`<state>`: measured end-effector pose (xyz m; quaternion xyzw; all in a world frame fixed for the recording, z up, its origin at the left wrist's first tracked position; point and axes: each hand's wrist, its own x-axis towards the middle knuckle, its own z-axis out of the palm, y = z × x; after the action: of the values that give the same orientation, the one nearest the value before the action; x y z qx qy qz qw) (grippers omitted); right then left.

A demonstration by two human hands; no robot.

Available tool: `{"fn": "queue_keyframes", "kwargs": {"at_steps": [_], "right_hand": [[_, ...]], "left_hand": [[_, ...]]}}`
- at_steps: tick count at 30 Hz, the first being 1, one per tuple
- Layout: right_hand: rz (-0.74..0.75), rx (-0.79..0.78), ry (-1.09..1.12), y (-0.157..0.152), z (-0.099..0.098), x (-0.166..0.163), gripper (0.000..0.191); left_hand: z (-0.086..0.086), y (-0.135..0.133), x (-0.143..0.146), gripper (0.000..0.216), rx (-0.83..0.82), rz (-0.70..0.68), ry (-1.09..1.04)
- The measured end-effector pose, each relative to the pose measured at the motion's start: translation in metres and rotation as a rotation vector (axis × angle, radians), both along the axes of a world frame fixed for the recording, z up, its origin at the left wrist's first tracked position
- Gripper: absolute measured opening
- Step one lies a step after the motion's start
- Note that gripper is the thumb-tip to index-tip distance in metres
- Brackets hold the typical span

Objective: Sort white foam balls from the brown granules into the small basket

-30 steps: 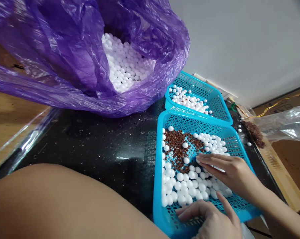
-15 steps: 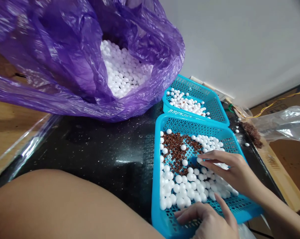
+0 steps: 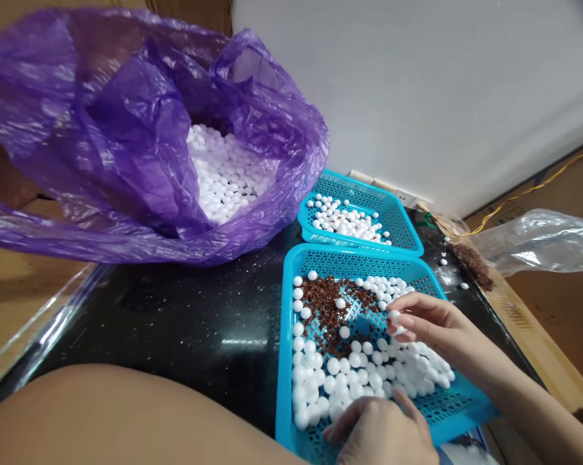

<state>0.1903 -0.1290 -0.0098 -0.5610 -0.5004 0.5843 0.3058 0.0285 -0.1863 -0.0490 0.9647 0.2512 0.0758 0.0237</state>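
My right hand pinches a small white ball between thumb and fingertips, above the near blue basket. A tiny reddish-brown bit shows against that ball. Across the basket's near half lie many loose white balls, and a patch of reddish-brown bits covers part of its bottom at the far left. Over the near side of this basket is my left hand, thumb and forefinger apart, with nothing visible in it. Part of the left hand is cut off by the frame's lower edge.
An open purple plastic bag full of white balls stands at the back left. Behind the near basket sits a second blue basket with white balls. Brown bits and a clear plastic bag lie at right. A bare leg crosses the lower left.
My view has shifted, so the bag and baskets appear lower and further left. The right hand has lifted the white ball slightly off the basket's bottom. The left hand's thumb has drawn in.
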Motion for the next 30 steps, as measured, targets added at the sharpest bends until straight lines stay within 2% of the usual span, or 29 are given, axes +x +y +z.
{"fn": "queue_keyframes", "kwargs": {"at_steps": [3,5,7,9,11,13,15,23,26,30], "right_hand": [[-0.032,0.021,0.065,0.001,0.005,0.002,0.020],[-0.062,0.043,0.134,0.000,0.009,0.003,0.020],[-0.084,0.068,0.216,-0.002,0.015,0.003,0.020],[-0.089,0.086,0.324,-0.006,0.021,0.000,0.020],[-0.099,0.096,0.439,-0.010,0.026,-0.004,0.021],[-0.100,0.103,0.527,-0.015,0.028,-0.008,0.021],[-0.078,0.115,0.607,-0.019,0.028,-0.011,0.022],[-0.049,0.188,0.712,-0.023,0.016,-0.021,0.026],[-0.059,0.202,0.737,-0.023,0.015,-0.027,0.029],[-0.125,0.212,0.753,-0.025,0.014,-0.033,0.025]], "left_hand": [[0.024,0.028,-0.013,0.019,-0.064,-0.154,-0.076],[0.050,0.053,-0.027,0.011,-0.064,-0.256,-0.119],[0.078,0.080,-0.041,0.008,-0.051,-0.257,-0.178],[0.100,0.103,-0.049,0.015,-0.180,-0.149,-0.248],[0.111,0.119,-0.050,0.011,-0.396,-0.223,-0.368],[0.113,0.127,-0.047,0.010,-0.561,-0.329,-0.497],[0.109,0.129,-0.043,0.011,-0.685,-0.363,-0.575],[0.100,0.125,-0.039,0.008,-0.989,-0.312,-0.664],[0.097,0.125,-0.038,0.009,-1.002,-0.323,-0.672],[0.094,0.127,-0.037,0.009,-0.861,-0.378,-0.678]]}}
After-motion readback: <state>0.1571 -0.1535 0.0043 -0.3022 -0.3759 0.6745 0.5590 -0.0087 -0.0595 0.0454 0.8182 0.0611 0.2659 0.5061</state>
